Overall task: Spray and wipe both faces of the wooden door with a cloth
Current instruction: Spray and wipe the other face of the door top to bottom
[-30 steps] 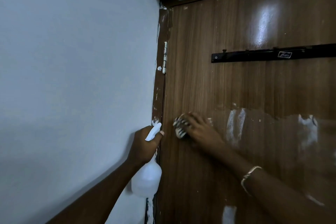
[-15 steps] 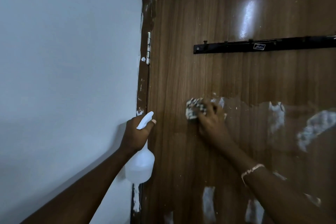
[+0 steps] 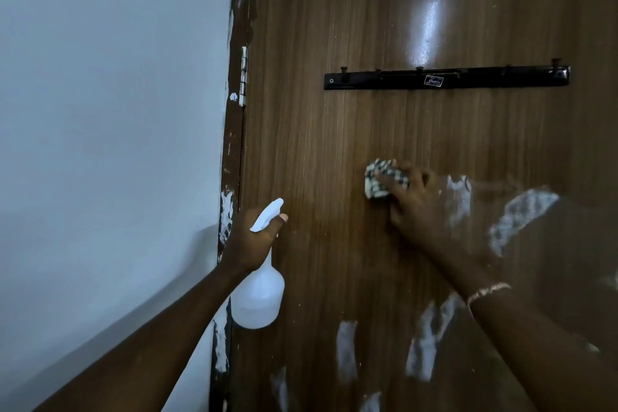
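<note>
The brown wooden door (image 3: pixel 334 43) fills the right of the view, with white smears over its lower right part. My right hand (image 3: pixel 414 204) presses a bunched checkered cloth (image 3: pixel 381 179) against the door at mid height, fingers curled over the cloth. My left hand (image 3: pixel 250 237) grips the neck of a white spray bottle (image 3: pixel 259 298) near the hinge edge, and the bottle hangs down below the hand.
A black hook rail (image 3: pixel 444 78) is screwed across the door above the cloth. A white-painted hinge (image 3: pixel 244 75) sits on the dark door frame (image 3: pixel 234 144) at left. A pale wall (image 3: pixel 100 110) runs along the left side.
My right hand has carried the cloth rightward and slightly up across the door, away from the hinge edge. The left hand keeps holding the bottle in about the same spot.
</note>
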